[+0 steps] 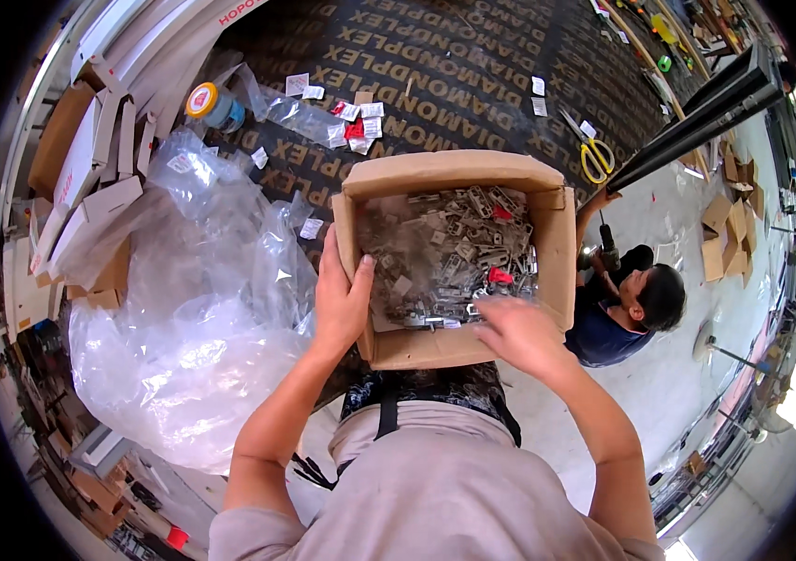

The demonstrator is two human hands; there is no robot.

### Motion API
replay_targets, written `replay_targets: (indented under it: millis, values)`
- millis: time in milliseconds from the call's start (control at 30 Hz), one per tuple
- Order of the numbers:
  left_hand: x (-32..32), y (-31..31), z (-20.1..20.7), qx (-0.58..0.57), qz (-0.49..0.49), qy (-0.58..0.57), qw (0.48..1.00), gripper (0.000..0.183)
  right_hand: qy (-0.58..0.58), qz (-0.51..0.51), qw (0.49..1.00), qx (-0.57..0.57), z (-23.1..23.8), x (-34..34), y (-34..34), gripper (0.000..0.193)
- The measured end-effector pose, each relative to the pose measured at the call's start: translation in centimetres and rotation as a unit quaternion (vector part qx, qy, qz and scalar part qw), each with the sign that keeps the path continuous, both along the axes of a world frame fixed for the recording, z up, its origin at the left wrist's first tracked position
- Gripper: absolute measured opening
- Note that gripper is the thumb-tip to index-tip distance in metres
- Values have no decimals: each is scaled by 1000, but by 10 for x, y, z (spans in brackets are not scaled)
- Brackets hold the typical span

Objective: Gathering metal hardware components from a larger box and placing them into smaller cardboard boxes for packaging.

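Note:
An open cardboard box [458,166] stands in front of me at the table's near edge. Small silvery metal fittings [454,248] fill it loosely, with a few small red pieces [501,275] among them. My left hand [342,294] clasps the box's left wall, thumb on the inside and fingers around the outside. Over the near right part of the box, my right hand [524,332] reaches in with its fingertips at the fittings. Motion smears its fingers, so whether they hold a piece is unclear.
Clear plastic bags [192,346] heap up on the left, below a jar with an orange lid [215,107]. Yellow-handled scissors [592,154] and small paper packets [365,122] lie on the dark printed board [454,75]. At right, a person [617,309] crouches with a power drill beside a long black profile [697,117].

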State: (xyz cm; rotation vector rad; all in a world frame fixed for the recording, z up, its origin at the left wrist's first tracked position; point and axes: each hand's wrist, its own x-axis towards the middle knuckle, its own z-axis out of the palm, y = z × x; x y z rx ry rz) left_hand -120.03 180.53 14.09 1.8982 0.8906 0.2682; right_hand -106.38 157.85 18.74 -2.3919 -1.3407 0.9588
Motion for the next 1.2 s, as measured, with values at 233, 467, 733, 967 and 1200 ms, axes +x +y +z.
replay_targets:
  millis: [233, 467, 733, 967, 1200]
  values:
    - [-2, 8, 16, -295, 36, 99, 950, 66, -50, -351, 921, 162, 19, 44, -32, 34]
    - [0, 6, 10, -373, 32, 59, 926, 76, -132, -328, 926, 134, -34, 60, -44, 61]
    - [-12, 1, 2, -313, 45, 12, 948, 65, 94, -412, 900, 109, -39, 46, -56, 52]
    - [-21, -18, 4, -235, -64, 70, 967, 64, 73, -505, 850, 130, -60, -63, -140, 54]
    - [-10, -88, 17, -238, -168, 138, 947, 63, 82, -583, 793, 153, -49, -141, -219, 51]
